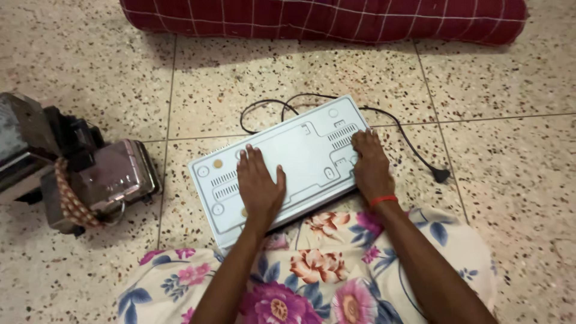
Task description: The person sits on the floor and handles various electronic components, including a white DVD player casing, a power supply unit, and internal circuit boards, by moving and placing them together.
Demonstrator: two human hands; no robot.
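A flat pale grey appliance (pixel 294 150) lies upside down on the speckled floor, its underside with vent slots and round feet facing up. My left hand (pixel 259 187) rests flat on its near left part, fingers apart. My right hand (pixel 370 163), with a red band at the wrist, lies flat on its right edge over a vent. Neither hand grips anything. A black power cord (pixel 414 150) runs from the back of the appliance to a plug (pixel 442 175) on the floor at the right.
A metal tool box or appliance (pixel 90 180) with a woven strap sits on the floor at the left. A dark red checked cushion (pixel 324 18) lies along the top. My floral-print clothing (pixel 312 282) covers the near floor.
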